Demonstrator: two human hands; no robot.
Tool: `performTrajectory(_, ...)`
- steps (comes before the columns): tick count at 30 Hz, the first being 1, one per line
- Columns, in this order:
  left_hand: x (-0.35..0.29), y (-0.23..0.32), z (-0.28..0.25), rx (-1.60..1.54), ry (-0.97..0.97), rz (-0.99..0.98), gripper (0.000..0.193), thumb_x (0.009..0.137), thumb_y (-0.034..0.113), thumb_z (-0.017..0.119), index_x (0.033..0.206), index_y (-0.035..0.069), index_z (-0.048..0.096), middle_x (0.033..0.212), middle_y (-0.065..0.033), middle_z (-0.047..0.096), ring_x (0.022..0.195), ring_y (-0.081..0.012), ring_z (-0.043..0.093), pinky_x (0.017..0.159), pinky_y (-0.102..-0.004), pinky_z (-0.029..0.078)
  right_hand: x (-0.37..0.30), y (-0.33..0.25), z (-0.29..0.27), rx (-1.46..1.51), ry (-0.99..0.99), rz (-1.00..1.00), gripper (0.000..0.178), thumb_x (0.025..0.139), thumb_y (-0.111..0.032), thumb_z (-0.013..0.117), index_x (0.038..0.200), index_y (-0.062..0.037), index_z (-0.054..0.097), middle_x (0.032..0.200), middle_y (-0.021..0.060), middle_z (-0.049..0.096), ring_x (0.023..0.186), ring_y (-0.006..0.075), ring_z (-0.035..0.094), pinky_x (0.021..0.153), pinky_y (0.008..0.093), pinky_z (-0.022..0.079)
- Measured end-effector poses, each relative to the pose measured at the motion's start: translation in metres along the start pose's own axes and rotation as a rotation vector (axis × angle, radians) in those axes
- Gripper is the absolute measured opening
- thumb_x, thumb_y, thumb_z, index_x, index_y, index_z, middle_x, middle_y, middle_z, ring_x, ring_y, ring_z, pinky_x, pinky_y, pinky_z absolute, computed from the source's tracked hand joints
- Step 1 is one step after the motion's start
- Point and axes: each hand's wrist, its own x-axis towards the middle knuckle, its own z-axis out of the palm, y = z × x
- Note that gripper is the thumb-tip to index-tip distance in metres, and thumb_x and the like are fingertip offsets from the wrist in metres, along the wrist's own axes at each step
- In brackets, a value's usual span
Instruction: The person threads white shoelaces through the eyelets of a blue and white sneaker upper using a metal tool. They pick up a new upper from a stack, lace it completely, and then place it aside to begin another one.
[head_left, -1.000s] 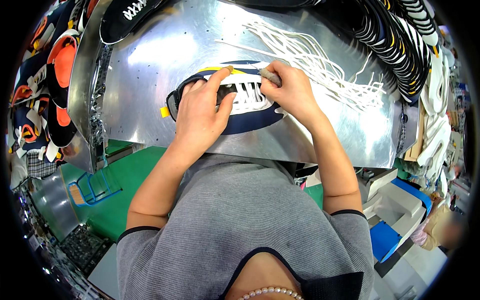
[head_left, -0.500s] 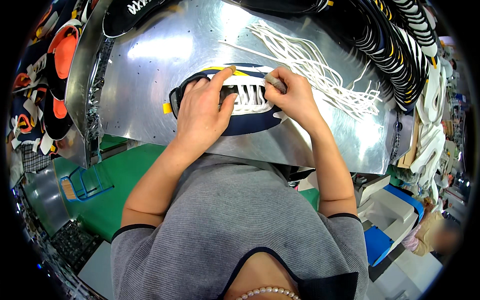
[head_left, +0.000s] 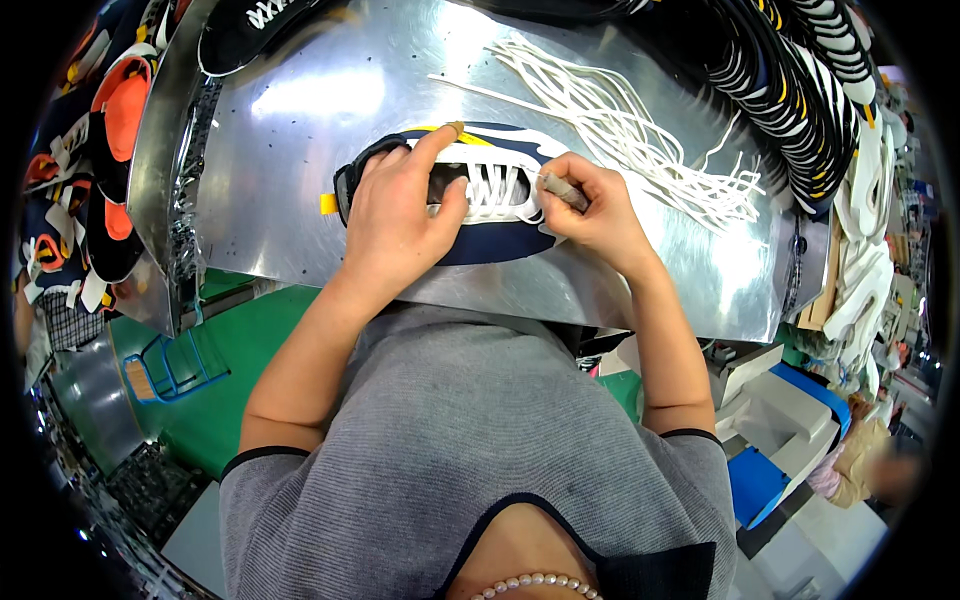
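A navy shoe upper [head_left: 500,246] with white trim, yellow accents and white laces [head_left: 492,190] lies sideways on the metal table, its toe to the right. My left hand [head_left: 395,215] rests over the heel end and opening, thumb and fingers apart, pressing it to the table. The left index fingertip has a brownish covering. At the toe end of the lacing, my right hand [head_left: 598,212] pinches a short greyish-brown stick-like handle [head_left: 565,192]. Whatever is at the handle's far tip cannot be made out.
A bundle of loose white laces [head_left: 620,120] lies beyond my right hand on the metal table [head_left: 290,180]. Stacked dark uppers [head_left: 780,120] line the back right. A black laced shoe [head_left: 245,35] sits at the far left; orange-lined shoes [head_left: 125,120] stand beyond the left edge.
My right hand has moved slightly right and nearer me, and the handle in it has shifted with it. The shoe upper has moved a little left; my left hand stays on it.
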Motion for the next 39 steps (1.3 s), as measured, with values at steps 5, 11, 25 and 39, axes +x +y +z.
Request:
performTrajectory(5,0.003,0.006,-0.005,0.044,-0.074,-0.016,0.04,0.093,0.023,0.064,0.13,0.009,0.061,0.1,-0.0165,0.069,0.088,-0.0314,0.06,0.082,-0.0391,0.046,0.001,0.008,0.006,-0.248,0.033,-0.211,0.011,0.081,-0.005,0.067,0.091,-0.0032,0.064,0.067,-0.0016,0.055,0.06,0.0047,0.048,0.056,0.0215,0.041)
performTrajectory(11,0.007,0.0,-0.014,-0.074,-0.123,0.027,0.03,0.1,0.014,0.055,0.126,0.004,0.064,0.104,-0.014,0.071,0.08,-0.0205,0.063,0.08,-0.031,0.047,-0.009,0.005,0.002,0.225,0.295,-0.198,0.009,0.091,-0.013,0.067,0.096,-0.0065,0.064,0.087,-0.0046,0.064,0.072,0.0056,0.057,0.063,0.0205,0.046)
performTrajectory(25,0.01,0.011,-0.056,-0.388,-0.336,0.314,0.033,0.101,0.005,0.046,0.13,-0.003,0.059,0.093,-0.0103,0.071,0.063,-0.0112,0.064,0.065,-0.025,0.051,-0.064,0.005,0.051,0.827,-0.078,0.407,0.046,0.091,-0.018,0.068,0.133,-0.0044,0.055,0.126,0.0102,0.063,0.111,0.0192,0.063,0.095,0.0293,0.053)
performTrajectory(39,0.019,0.025,-0.053,-0.372,-0.496,0.424,0.03,0.099,0.005,0.05,0.127,0.003,0.061,0.096,-0.014,0.072,0.059,-0.0187,0.066,0.058,-0.0278,0.051,-0.11,0.0,0.059,0.416,0.023,0.085,0.047,0.093,-0.015,0.068,0.136,-0.0029,0.053,0.13,0.0089,0.06,0.116,0.0172,0.06,0.098,0.0287,0.05)
